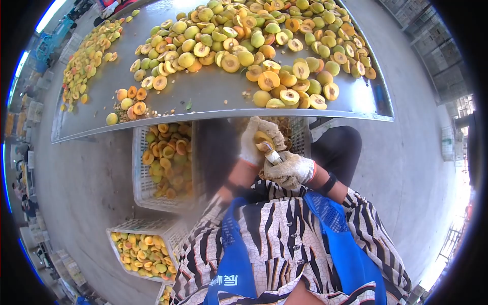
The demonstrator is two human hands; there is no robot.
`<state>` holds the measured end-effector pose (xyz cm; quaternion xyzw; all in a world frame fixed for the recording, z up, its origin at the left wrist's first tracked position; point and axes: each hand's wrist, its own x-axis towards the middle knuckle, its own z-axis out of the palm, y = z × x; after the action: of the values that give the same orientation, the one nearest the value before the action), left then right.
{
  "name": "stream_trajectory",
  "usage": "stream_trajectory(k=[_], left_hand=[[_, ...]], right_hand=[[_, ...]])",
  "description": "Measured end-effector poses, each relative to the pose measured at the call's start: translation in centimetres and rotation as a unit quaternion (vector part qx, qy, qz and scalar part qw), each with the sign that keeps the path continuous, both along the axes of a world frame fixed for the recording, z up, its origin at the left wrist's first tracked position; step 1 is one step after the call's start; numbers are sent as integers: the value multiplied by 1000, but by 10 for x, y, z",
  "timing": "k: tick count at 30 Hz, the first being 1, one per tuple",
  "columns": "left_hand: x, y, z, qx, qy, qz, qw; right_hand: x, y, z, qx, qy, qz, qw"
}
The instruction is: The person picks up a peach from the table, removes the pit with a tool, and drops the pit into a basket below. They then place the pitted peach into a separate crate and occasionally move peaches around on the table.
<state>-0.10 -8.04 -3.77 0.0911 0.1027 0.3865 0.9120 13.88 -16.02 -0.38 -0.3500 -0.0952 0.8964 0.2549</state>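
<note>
below the table rim point(223, 114), the left hand point(251, 144) cups a fruit half point(264, 138), probably light, soft, slippery, best held by its skin; the right hand point(291, 170) grips a pale tool point(273, 157).

Close fisheye view from the head, forward and down over torso point(269, 229), fruit point(230, 63), table point(203, 104)

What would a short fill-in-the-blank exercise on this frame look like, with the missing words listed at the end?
1. The left hand and the right hand both wear ____.
2. The cut fruit between the two hands is held by the fingers of the ____ hand.
3. The wide straps over the patterned shirt are mainly ____ in colour.

Missing words: gloves; left; blue.
</note>
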Motion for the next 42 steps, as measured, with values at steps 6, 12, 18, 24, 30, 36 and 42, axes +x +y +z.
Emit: stream_trajectory(k=[6,12,18,24,30,36,42], left_hand=[[-34,29,-2,146,313,218,913],[-120,62,36,387,791,413,231],[-43,92,30,475,751,187,419],[23,124,30,505,777,-43,375],[21,122,17,513,781,-28,355],[8,122,39,503,802,-79,312],[-5,139,2,506,746,63,429]], right_hand=[[16,13,8,74,-98,71,990],[1,4,17,285,-450,-22,846],[6,12,-67,372,-562,-62,736],[22,10,-42,338,-563,-78,750],[14,9,-31,370,-726,67,576],[8,5,-27,331,-652,29,681],[8,0,-7,328,-603,-73,724]])
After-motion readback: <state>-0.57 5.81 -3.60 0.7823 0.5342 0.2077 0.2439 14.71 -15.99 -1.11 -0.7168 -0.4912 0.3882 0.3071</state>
